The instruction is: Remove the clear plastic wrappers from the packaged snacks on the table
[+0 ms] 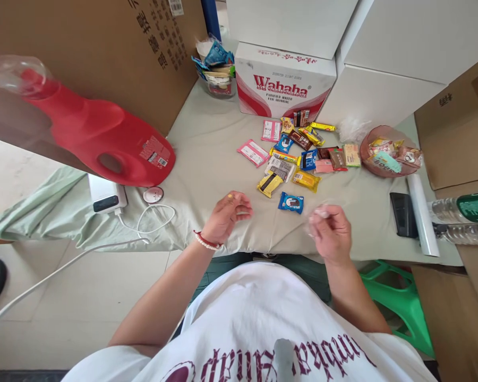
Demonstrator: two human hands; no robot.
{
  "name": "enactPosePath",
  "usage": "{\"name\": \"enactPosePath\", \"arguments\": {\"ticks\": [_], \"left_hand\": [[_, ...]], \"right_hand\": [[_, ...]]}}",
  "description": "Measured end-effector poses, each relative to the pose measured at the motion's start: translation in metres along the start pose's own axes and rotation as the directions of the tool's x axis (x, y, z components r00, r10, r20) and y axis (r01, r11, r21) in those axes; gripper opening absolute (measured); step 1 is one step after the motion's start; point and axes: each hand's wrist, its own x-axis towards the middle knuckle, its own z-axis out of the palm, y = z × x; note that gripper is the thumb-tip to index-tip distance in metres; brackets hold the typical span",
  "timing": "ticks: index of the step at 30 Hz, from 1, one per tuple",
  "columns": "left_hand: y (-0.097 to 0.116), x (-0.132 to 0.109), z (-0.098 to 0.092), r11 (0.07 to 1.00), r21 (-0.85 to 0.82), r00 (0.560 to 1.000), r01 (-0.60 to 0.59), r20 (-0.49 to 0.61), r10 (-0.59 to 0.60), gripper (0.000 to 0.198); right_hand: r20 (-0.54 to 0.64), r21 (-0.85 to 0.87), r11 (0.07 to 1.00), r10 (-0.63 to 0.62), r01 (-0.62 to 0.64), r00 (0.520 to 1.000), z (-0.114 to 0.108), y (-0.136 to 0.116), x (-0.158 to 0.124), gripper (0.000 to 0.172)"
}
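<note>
My right hand [333, 236] is pinched closed on a thin, see-through plastic bag [311, 225], crumpled and hard to make out against the cloth. My left hand [228, 215] hovers over the near part of the table, loosely curved with its fingers apart and nothing in it. Between and beyond the hands lie several small wrapped snacks. Nearest are a blue packet [290, 202], a pale yellow packet [270, 183] and a bright yellow packet [306, 180]. Pink packets [254, 153] lie further left, and brown packets [338, 158] lie to the right.
A red bowl [368, 159] of snacks stands right, near a black phone-like object [403, 215], a plastic roll [422, 215] and bottles [446, 210]. A red detergent bottle [115, 138], white power bank [107, 195] and cable [143, 232] are left. A Wahaha carton [284, 87] stands behind.
</note>
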Motion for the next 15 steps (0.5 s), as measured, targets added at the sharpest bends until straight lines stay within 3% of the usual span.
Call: {"name": "enactPosePath", "arguments": {"ticks": [2,4,7,9,12,15], "left_hand": [[0.004,-0.008,0.019,0.989,-0.026,0.964,0.143,0.228,-0.133,0.07],[0.001,-0.009,0.035,0.992,0.029,0.953,0.126,0.274,-0.129,0.07],[-0.012,0.002,0.045,0.974,0.227,0.998,-0.004,0.061,-0.01,0.048],[-0.024,0.013,0.041,0.956,0.294,0.994,0.004,-0.108,0.029,0.035],[-0.037,0.022,0.023,0.961,0.276,0.951,0.016,-0.301,0.071,0.031],[-0.044,0.018,-0.001,0.955,0.297,0.882,-0.004,-0.449,0.144,0.028]], "right_hand": [[0.242,-0.296,0.942,-0.084,0.156,0.967,0.024,0.001,-0.002,0.012],[0.469,-0.532,0.792,-0.018,0.299,0.883,0.048,0.011,-0.001,0.022],[0.589,-0.718,0.562,0.177,0.41,0.788,0.07,0.034,-0.002,0.031],[0.62,-0.73,0.507,0.208,0.459,0.756,0.074,0.047,-0.009,0.037],[0.651,-0.678,0.551,0.142,0.487,0.746,0.064,0.062,-0.028,0.05],[0.633,-0.596,0.705,0.118,0.384,0.765,0.045,0.072,-0.048,0.048]]}}
